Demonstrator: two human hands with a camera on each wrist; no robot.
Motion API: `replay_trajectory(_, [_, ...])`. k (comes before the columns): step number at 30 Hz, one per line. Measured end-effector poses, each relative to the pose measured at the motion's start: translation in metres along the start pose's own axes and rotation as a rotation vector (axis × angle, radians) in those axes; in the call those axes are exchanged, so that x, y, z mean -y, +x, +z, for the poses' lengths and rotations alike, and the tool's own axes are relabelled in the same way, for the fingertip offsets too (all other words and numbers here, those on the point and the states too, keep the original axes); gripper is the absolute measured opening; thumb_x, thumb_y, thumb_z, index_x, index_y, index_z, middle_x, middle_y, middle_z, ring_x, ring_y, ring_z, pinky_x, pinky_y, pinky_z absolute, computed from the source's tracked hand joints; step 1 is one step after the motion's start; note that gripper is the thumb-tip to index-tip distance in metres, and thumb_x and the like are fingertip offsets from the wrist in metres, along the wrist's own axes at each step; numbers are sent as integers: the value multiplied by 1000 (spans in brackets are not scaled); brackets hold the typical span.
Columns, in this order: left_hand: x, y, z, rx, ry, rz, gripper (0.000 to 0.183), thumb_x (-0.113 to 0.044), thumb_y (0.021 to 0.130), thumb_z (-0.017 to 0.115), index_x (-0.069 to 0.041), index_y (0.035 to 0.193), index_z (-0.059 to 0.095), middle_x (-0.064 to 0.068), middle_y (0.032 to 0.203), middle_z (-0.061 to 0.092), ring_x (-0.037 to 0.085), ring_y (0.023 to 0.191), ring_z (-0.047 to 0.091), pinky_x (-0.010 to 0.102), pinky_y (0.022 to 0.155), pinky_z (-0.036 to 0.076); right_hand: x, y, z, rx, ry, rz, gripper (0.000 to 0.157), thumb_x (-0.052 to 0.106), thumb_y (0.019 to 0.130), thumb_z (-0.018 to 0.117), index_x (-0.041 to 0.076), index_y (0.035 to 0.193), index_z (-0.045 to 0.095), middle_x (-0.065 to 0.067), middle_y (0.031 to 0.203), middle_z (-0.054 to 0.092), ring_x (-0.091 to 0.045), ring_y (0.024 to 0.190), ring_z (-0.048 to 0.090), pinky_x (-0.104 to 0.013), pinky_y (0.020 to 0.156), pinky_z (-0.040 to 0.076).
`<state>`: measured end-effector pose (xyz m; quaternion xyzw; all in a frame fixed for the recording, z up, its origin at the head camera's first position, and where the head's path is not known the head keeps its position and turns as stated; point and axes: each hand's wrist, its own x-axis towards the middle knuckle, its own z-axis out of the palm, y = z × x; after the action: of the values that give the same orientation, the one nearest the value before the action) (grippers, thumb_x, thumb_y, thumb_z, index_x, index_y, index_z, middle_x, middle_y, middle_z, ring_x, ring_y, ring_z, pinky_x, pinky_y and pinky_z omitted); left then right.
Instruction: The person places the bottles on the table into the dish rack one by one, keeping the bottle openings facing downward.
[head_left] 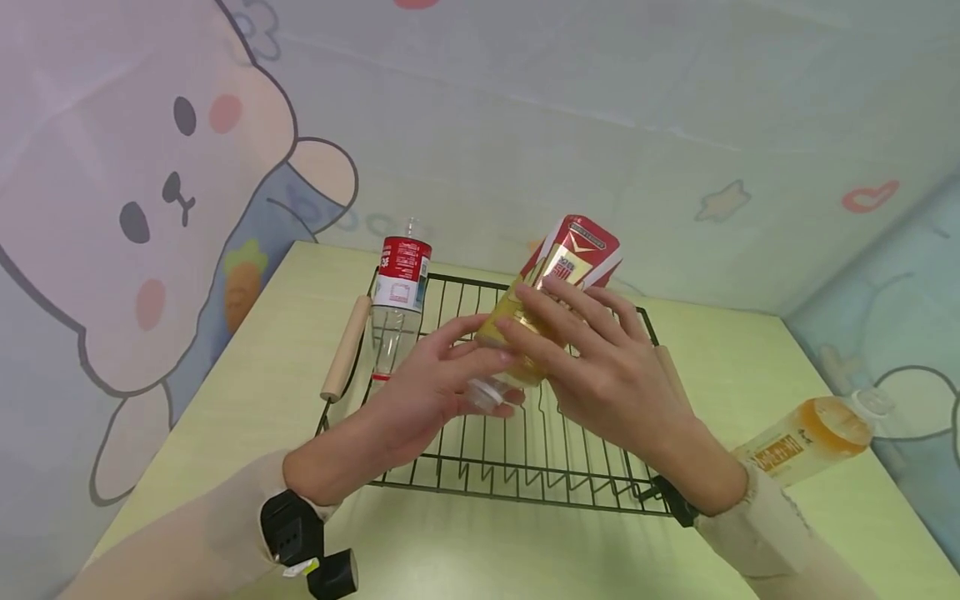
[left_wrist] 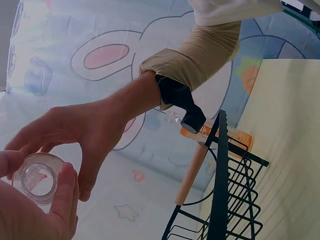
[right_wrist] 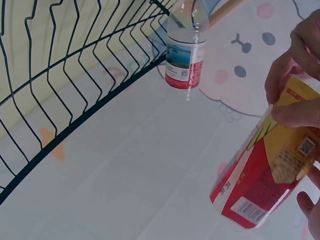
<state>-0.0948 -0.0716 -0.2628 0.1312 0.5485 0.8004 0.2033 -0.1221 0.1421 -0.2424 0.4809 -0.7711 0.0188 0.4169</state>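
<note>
Red-yellow bottle (head_left: 561,265) is partly hidden, left hand (head_left: 438,377) and right hand (head_left: 611,362) gripping it with curled fingers.

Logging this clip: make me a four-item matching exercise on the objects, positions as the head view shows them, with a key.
1. red-and-yellow package
2. wire basket
3. red-labelled bottle
4. orange drink bottle

A. dark-coloured
B. right of the basket
C. between left hand and right hand
D. at the basket's left side

Pairs: 1-C, 2-A, 3-D, 4-B

Hands (left_wrist: 95,122) surround a clear round-rimmed object (left_wrist: 41,181); dark wire rack (left_wrist: 219,187) alongside.
</note>
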Motion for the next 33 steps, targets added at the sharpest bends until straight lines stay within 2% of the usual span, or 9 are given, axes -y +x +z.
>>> replay_trajectory(4, [0, 0, -3, -28, 2, 19, 52, -20, 95, 56, -13, 142, 34, 17, 127, 57, 27, 91, 69, 40, 84, 55, -5, -3, 0, -118, 171, 142, 63, 12, 70, 78, 9, 130, 57, -16, 139, 51, -37, 129, 43, -51, 101, 35])
replay_trajectory(7, [-1, -2, -4, -49, 9, 51, 54, -19, 94, 56, -14, 143, 33, 16, 127, 56, 27, 91, 69, 40, 84, 55, -10, -11, -4, -165, 390, 354, 70, 26, 79, 75, 4, 138, 46, -15, 146, 43, -33, 133, 40, -44, 103, 36])
replay_trajectory(9, [-2, -4, -5, -62, 18, 78, 55, -18, 94, 57, -15, 143, 33, 16, 127, 56, 28, 92, 69, 40, 84, 54, -14, -15, -5, -154, 633, 543, 71, 24, 85, 71, 8, 145, 38, -10, 148, 41, -28, 133, 40, -37, 104, 38])
replay_trajectory(13, [1, -8, -3, -87, 34, 114, 57, -18, 93, 58, -17, 144, 32, 16, 128, 56, 29, 95, 68, 41, 85, 54, -23, -18, 0, -141, 1260, 910, 67, 16, 95, 57, 21, 152, 23, -9, 151, 36, -28, 132, 41, -31, 97, 46])
replay_trajectory(15, [5, -9, -1, -94, 37, 110, 58, -18, 93, 59, -18, 144, 32, 15, 128, 56, 29, 96, 68, 42, 85, 54, -25, -16, 6, -140, 1501, 1014, 66, 24, 97, 54, 24, 153, 20, -12, 151, 33, -32, 132, 38, -34, 96, 48])
replay_trajectory(17, [10, -10, 1, -91, 45, 106, 59, -17, 92, 60, -18, 144, 32, 15, 129, 55, 29, 96, 68, 42, 86, 54, -26, -13, 12, -134, 1661, 1052, 72, 36, 95, 58, 24, 153, 17, -13, 151, 30, -34, 134, 33, -38, 95, 48])
replay_trajectory(21, [21, -10, 3, -88, 55, 111, 62, -18, 91, 63, -18, 144, 31, 14, 130, 54, 28, 96, 68, 43, 86, 54, -24, -4, 22, -124, 1782, 1032, 78, 45, 88, 65, 24, 150, 23, -8, 144, 35, -30, 134, 30, -43, 95, 46])
replay_trajectory(29, [28, -9, 0, -101, 105, 88, 65, -20, 92, 64, -20, 145, 27, 11, 136, 50, 28, 103, 66, 44, 90, 52, -19, 5, 25, -119, 1716, 1145, 55, 34, 93, 62, 24, 140, 37, -3, 128, 50, -24, 122, 44, -46, 94, 45])
replay_trajectory(33, [25, -14, -9, -153, 242, 71, 69, -25, 90, 68, -26, 145, 27, 5, 141, 45, 26, 110, 63, 42, 90, 52, -23, 9, 28, -84, 1667, 1188, 49, 26, 97, 53, 24, 142, 34, -4, 131, 48, -26, 124, 43, -49, 96, 44])
